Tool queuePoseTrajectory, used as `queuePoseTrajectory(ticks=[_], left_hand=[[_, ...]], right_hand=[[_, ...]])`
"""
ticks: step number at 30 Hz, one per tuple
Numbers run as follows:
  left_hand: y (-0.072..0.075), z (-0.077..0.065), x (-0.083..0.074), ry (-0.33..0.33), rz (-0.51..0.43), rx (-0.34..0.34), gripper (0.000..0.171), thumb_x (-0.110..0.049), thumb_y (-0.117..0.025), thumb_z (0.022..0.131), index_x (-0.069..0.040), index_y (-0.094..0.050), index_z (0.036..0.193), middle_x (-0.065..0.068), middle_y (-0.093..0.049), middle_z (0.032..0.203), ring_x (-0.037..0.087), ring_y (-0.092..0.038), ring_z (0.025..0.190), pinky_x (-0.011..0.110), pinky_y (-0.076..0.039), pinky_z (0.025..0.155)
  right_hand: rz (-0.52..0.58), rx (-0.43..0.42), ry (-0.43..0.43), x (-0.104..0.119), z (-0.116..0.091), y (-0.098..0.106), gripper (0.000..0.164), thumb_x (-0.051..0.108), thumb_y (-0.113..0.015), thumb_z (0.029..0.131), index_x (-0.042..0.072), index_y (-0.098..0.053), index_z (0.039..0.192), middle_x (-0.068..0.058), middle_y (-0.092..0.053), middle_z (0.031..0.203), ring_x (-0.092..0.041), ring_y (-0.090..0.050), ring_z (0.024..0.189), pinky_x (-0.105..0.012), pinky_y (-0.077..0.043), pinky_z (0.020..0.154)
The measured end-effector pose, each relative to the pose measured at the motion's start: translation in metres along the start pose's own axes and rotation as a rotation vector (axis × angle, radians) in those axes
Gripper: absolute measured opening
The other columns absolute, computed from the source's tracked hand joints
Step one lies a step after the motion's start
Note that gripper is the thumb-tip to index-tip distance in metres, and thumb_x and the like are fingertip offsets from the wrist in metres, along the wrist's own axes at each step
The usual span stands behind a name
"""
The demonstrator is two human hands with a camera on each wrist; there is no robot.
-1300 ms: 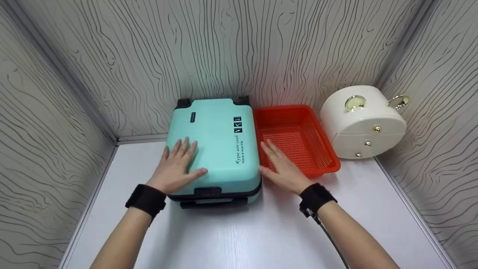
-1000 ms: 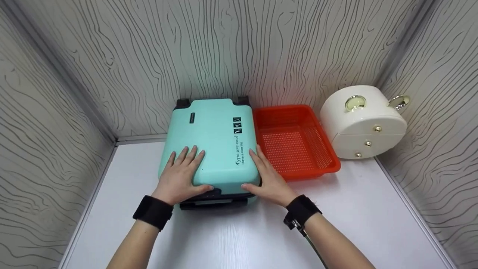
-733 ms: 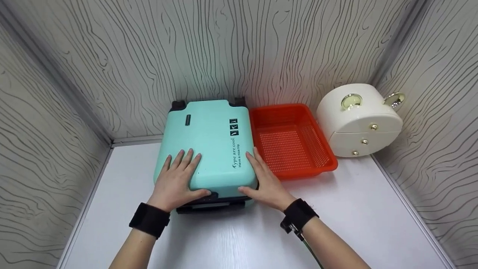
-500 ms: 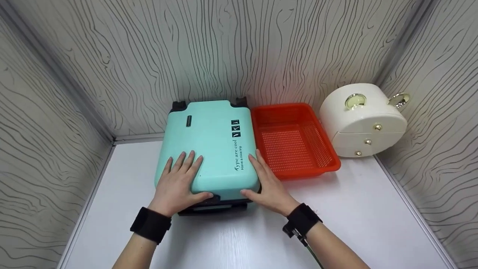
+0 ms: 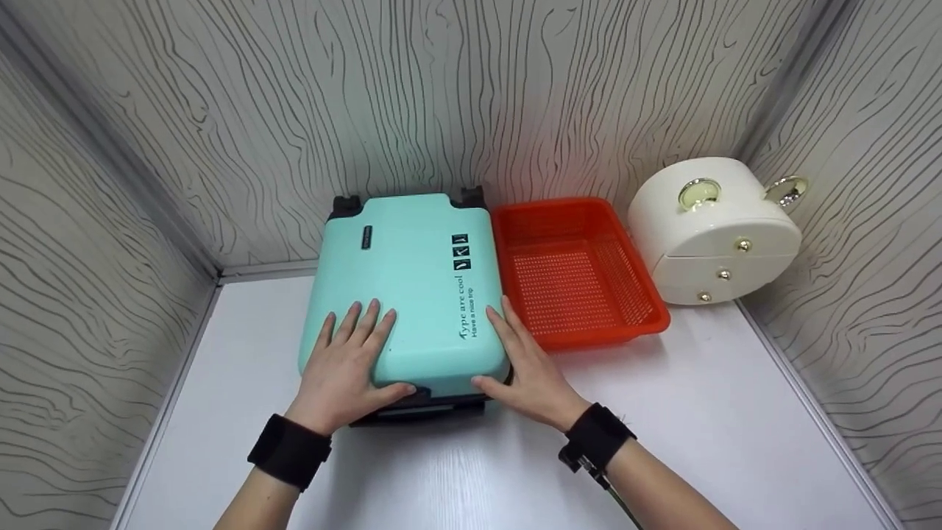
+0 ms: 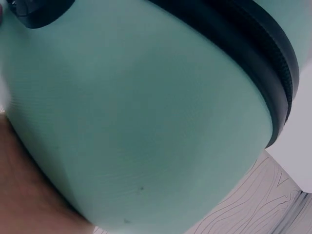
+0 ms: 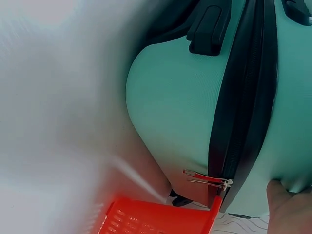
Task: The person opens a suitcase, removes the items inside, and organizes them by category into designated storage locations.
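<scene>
A mint-green suitcase (image 5: 412, 287) lies flat, wheels toward the back wall and its black handle (image 5: 419, 414) at the front. My left hand (image 5: 342, 375) rests on the front left of its top, fingers spread and thumb over the front edge. On the front right corner lies my right hand (image 5: 533, 379), fingers straight along the side and thumb at the front. The right wrist view shows the dark zip band (image 7: 243, 107) with zip pulls (image 7: 209, 180) near the red basket. Green shell (image 6: 146, 107) fills most of the left wrist view.
A red plastic basket (image 5: 647, 324) stands against the suitcase's right side, its mesh bottom showing. Beyond it sits a round white box (image 5: 706, 228) with gold knobs and handles. Patterned walls (image 5: 412, 96) enclose the white table (image 5: 736, 412) at the back and both sides.
My right hand has moved left from the basket's edge onto the suitcase, and my left hand has come nearer the front. The suitcase's top has shifted slightly left and toward me.
</scene>
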State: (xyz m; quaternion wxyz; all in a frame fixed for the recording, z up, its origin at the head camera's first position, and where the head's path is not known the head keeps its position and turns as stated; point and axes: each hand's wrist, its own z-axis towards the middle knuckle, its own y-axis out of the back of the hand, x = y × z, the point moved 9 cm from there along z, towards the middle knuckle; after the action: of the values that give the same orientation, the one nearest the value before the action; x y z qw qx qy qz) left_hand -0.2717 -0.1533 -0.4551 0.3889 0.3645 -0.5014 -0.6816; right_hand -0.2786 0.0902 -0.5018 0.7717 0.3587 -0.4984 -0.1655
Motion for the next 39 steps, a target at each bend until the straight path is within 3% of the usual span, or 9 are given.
queuePoseTrajectory(ticks=[13, 39], left_hand=[[0.004, -0.012, -0.002, 0.004, 0.001, -0.021, 0.114, -0.081, -0.068, 0.076, -0.014, -0.035, 0.161, 0.014, -0.027, 0.165, 0.039, -0.021, 0.153, 0.062, -0.011, 0.12], [0.005, -0.027, -0.017, -0.012, 0.016, -0.019, 0.113, -0.08, -0.068, 0.077, -0.014, -0.034, 0.161, 0.014, -0.028, 0.165, 0.039, -0.021, 0.153, 0.062, -0.012, 0.12]], right_hand=[[-0.025, -0.024, 0.031, 0.008, -0.008, -0.003, 0.101, 0.061, -0.07, 0.089, 0.033, -0.01, 0.166, 0.003, 0.001, 0.172, -0.028, -0.022, 0.153, -0.059, -0.036, 0.111], [-0.048, -0.083, 0.067, 0.018, -0.033, 0.001, 0.102, 0.059, -0.073, 0.088, 0.027, -0.016, 0.166, -0.004, -0.004, 0.172, -0.031, -0.026, 0.152, -0.059, -0.039, 0.109]])
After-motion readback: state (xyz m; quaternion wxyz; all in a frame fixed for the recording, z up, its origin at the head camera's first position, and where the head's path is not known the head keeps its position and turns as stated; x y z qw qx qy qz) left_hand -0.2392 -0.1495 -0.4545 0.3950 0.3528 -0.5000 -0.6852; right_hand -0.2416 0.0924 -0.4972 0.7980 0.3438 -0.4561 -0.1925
